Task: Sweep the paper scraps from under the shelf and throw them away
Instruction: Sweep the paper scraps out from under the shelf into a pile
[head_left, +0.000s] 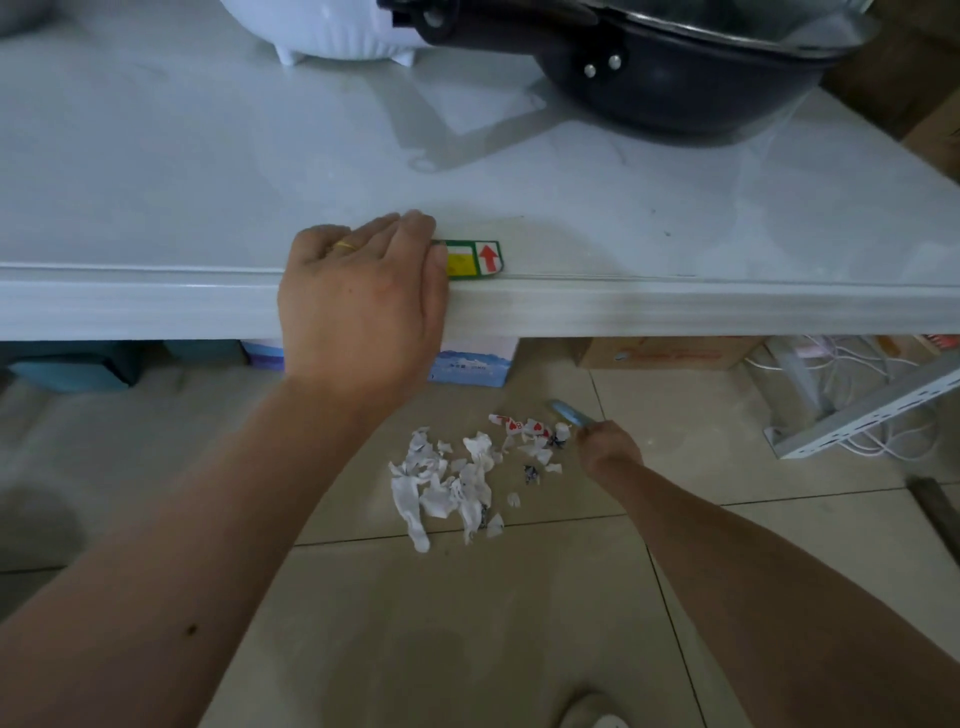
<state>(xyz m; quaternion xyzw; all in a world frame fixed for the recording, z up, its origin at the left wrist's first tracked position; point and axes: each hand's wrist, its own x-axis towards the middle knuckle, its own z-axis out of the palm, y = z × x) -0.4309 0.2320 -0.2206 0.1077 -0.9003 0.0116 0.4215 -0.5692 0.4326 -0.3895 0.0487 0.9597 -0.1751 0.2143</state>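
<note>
A pile of torn white paper scraps (452, 480), with bits of a red-hearted playing card (524, 427), lies on the tiled floor just in front of the white shelf (675, 306). My left hand (358, 301) rests flat over the shelf's front edge, holding nothing, a ring on one finger. Low down near the floor, my right hand (608, 447) is closed around a light blue handle (569, 413), just right of the scraps. What is at the handle's far end is hidden.
On the shelf stand a dark wok (675, 67) and a white appliance (322, 26). Under it are a cardboard box (670, 353), a tissue pack (472, 366) and teal containers (72, 364). A perforated metal bracket (872, 410) and white cables lie at the right.
</note>
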